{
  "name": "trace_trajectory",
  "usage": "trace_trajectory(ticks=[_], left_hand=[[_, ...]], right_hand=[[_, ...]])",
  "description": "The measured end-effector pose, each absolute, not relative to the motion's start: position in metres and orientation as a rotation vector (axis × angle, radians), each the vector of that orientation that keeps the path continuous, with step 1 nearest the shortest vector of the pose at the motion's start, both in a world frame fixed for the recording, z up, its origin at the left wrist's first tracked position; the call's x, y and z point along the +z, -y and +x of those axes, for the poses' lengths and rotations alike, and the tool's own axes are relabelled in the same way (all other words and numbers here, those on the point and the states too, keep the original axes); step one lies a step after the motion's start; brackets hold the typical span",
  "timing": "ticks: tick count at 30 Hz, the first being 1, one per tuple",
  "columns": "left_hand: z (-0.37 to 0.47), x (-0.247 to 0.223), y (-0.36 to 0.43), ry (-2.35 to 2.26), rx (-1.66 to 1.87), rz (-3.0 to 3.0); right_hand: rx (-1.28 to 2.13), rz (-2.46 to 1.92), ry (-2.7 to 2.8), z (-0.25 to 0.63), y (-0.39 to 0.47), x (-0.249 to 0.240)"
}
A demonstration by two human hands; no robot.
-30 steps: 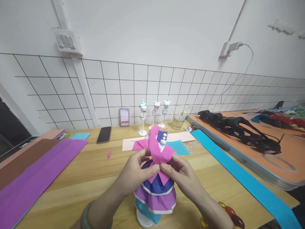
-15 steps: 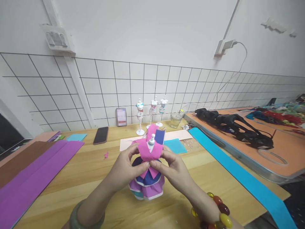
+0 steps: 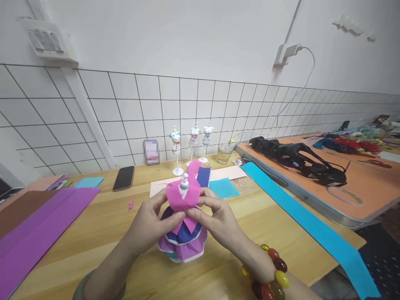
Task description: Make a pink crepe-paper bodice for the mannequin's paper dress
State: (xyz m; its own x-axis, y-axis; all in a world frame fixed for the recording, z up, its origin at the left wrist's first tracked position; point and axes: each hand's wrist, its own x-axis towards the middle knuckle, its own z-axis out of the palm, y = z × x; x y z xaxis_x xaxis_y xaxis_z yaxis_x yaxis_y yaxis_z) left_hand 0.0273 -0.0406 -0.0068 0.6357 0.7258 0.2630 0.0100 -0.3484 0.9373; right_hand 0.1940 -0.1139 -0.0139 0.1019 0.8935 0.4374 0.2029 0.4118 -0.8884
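In the middle of the head view stands a miniature dress-form mannequin (image 3: pixel 184 182), its white neck knob showing on top. Pink crepe paper or fabric (image 3: pixel 183 202) wraps its shoulders and crosses at the front into two hanging tails. Below it spreads a tiered skirt (image 3: pixel 189 249) in dark blue and purple with white edges and a bit of teal. My left hand (image 3: pixel 148 223) pinches the pink piece at the waist, fingers behind its left side. From the right, my right hand (image 3: pixel 215 214) does likewise, both thumbs nearly meeting at the front. The fingertips behind are hidden.
Three small mannequins (image 3: pixel 176 148) stand by the wall near a glass cup (image 3: pixel 224 154). A phone (image 3: pixel 124 178) and purple sheets (image 3: pixel 59 216) lie left. Blue strip (image 3: pixel 300 216) runs along the right, beside an orange-topped case (image 3: pixel 300 183) bearing black straps. Light-blue square (image 3: pixel 223 188) lies behind my hands.
The whole view has shifted, so things appear further left. Both hands keep their pinch on the pink piece, whose shoulder part now looks rounder and more spread around the neck.
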Motion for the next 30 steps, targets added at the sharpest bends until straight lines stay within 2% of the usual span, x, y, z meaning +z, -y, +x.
trace_trajectory(ticks=[6, 15, 24, 30], left_hand=[[0.024, -0.004, 0.037, -0.75, 0.976, 1.687], [0.005, 0.005, 0.011, -0.909, 1.245, 1.548], [0.001, -0.004, -0.002, -0.93, 1.275, 1.469], [-0.026, 0.005, -0.017, -1.028, 1.416, 1.364]], right_hand=[[0.687, -1.109, 1.382, 0.215, 0.116, -0.031], [0.547, -1.53, 1.349, 0.29, 0.122, -0.072], [0.611, -1.644, 1.461, 0.32, 0.099, -0.093], [0.718, -1.642, 1.603, 0.316, 0.09, -0.103]])
